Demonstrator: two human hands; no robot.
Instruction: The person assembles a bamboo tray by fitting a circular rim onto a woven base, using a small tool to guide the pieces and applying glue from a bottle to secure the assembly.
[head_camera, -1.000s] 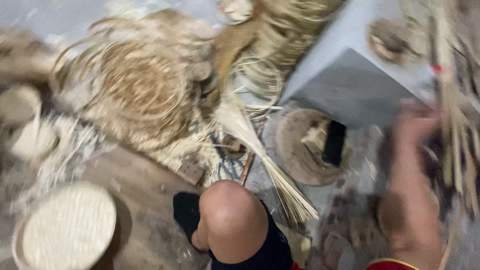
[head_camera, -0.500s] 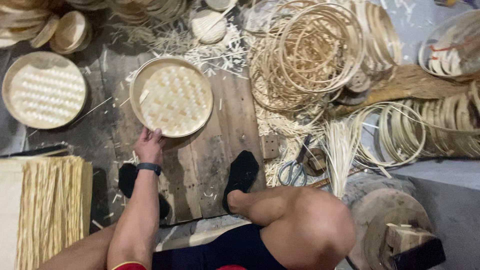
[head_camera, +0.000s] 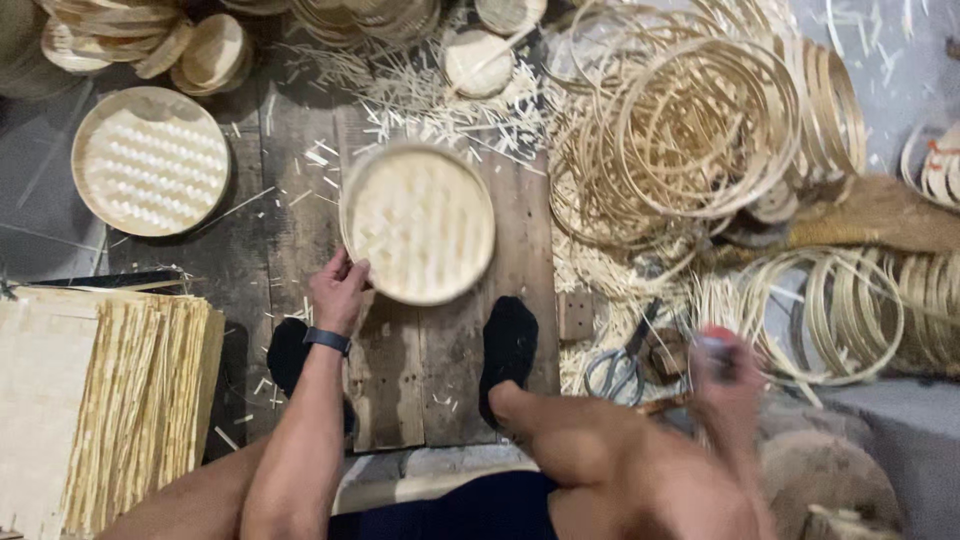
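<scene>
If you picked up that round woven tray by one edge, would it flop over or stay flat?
Probably flat: the round woven tray has a hoop rim, and the left hand grips just that edge. It likely feels light, being thin woven strips. It sits flat on the wooden board, so a push would likely slide it, not roll it.

Pale woven bamboo, matt and finely ribbed, for the round tray (head_camera: 420, 222); dark, worn, rough-grained wood for the board (head_camera: 400, 340) beneath; thin, smooth, straw-coloured split bamboo for the hoops (head_camera: 700, 130); dull grey metal for the scissors (head_camera: 615, 365)
</scene>
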